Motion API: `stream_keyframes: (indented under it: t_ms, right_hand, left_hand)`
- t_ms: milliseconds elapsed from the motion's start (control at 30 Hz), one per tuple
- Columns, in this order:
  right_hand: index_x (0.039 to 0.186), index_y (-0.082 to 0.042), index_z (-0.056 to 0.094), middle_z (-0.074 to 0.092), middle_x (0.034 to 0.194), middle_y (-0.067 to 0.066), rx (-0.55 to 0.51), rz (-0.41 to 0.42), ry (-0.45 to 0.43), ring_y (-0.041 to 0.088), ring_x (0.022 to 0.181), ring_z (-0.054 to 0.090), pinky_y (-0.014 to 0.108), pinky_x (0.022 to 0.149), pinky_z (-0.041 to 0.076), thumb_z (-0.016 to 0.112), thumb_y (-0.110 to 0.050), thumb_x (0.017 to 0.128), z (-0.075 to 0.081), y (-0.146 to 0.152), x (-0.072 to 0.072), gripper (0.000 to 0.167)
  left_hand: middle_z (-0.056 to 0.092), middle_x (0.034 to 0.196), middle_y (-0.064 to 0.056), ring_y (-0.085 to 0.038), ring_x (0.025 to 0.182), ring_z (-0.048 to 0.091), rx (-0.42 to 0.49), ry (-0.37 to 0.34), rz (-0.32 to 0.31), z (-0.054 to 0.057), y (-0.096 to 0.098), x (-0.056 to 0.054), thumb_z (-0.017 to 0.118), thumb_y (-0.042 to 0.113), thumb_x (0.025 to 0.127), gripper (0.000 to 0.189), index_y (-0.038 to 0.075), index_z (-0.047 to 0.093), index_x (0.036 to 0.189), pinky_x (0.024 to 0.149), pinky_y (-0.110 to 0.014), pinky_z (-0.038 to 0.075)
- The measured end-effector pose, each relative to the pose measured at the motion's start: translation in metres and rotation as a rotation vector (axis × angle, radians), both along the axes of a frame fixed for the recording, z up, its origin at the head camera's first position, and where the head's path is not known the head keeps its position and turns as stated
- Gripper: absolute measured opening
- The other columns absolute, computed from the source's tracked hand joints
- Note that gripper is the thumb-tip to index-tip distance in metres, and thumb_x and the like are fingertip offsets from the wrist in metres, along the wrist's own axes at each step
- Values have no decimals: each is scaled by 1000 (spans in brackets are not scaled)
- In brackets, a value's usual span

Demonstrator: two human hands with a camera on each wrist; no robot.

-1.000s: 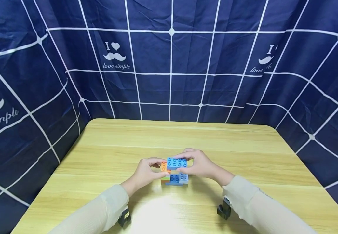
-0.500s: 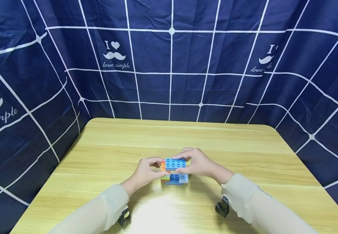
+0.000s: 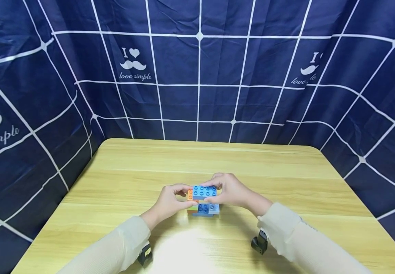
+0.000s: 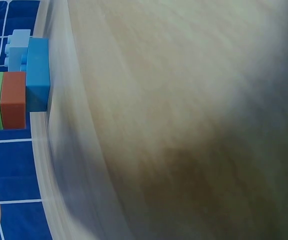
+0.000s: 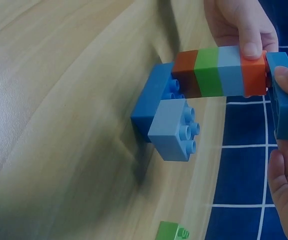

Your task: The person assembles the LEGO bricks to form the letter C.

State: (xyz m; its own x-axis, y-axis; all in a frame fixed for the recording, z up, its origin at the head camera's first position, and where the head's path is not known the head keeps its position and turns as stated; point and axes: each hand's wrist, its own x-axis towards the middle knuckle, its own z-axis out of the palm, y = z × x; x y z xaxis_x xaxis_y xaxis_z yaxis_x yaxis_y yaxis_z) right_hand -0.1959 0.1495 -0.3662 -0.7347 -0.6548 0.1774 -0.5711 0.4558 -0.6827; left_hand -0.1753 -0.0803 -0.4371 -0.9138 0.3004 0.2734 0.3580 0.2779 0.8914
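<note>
In the head view my right hand (image 3: 233, 190) pinches a long blue brick (image 3: 204, 192) between thumb and fingers. The brick's left end overlaps the orange brick (image 3: 190, 195) that tops a column. My left hand (image 3: 170, 201) grips that column near its top, its thumb on the orange brick in the right wrist view. Below the orange come a light blue brick (image 5: 230, 64), a green brick (image 5: 207, 72) and a brown brick (image 5: 186, 74). The column rises from a blue base brick (image 5: 151, 97). Beside it on the base sits another light blue brick (image 5: 168, 130), studs up.
A small green brick (image 5: 168, 231) stands apart on the wooden table (image 3: 142, 160), seen in the right wrist view. A dark blue curtain (image 3: 176, 102) with white lines surrounds the table's far side and both flanks. Black wrist cameras (image 3: 259, 242) hang under the sleeves.
The right hand has brought the long blue brick slightly left, further over the orange brick. The left hand has stayed on the column.
</note>
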Motion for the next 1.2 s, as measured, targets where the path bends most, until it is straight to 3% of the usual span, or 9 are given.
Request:
stream_keyframes:
  t_ms: [400, 733, 900, 1033, 1200]
  right_hand:
    - [108, -9, 73, 61, 82, -9, 13, 3, 24, 14, 72, 51, 26, 63, 48, 84, -20, 73, -5, 4, 0, 39]
    - [110, -10, 72, 60, 80, -9, 14, 1, 14, 22, 72, 53, 25, 61, 46, 83, -20, 73, -5, 3, 1, 40]
    - [110, -10, 72, 60, 79, -8, 2, 9, 17, 26, 72, 53, 25, 60, 46, 83, -19, 73, -6, 4, 0, 40]
    - [110, -11, 73, 60, 78, -8, -3, 8, 14, 29, 72, 54, 24, 59, 46, 84, -18, 73, -5, 4, 1, 39]
    - [109, -12, 73, 60, 78, -9, 0, 4, 13, 29, 73, 54, 25, 59, 46, 84, -19, 73, -4, 4, 1, 39]
  left_hand:
    - [69, 94, 5, -15, 86, 60, -4, 38, -2, -2, 1, 0, 84, 23, 73, 34, 10, 72, 102, 77, -30, 52]
    - [68, 96, 2, -17, 87, 60, 13, 20, -26, 0, 3, 1, 83, 17, 74, 36, 8, 69, 106, 79, -32, 52]
    - [68, 103, 0, -20, 94, 58, 54, 36, -59, 4, 5, 0, 85, 13, 71, 45, 7, 67, 113, 86, -47, 48]
    - [69, 102, -3, -22, 94, 58, 97, 15, -45, 10, 9, 3, 84, 8, 71, 42, 4, 68, 109, 87, -55, 45]
    - [69, 100, -7, -23, 92, 58, 107, -7, -21, 29, 14, 15, 80, 3, 74, 33, 0, 69, 105, 88, -57, 44]
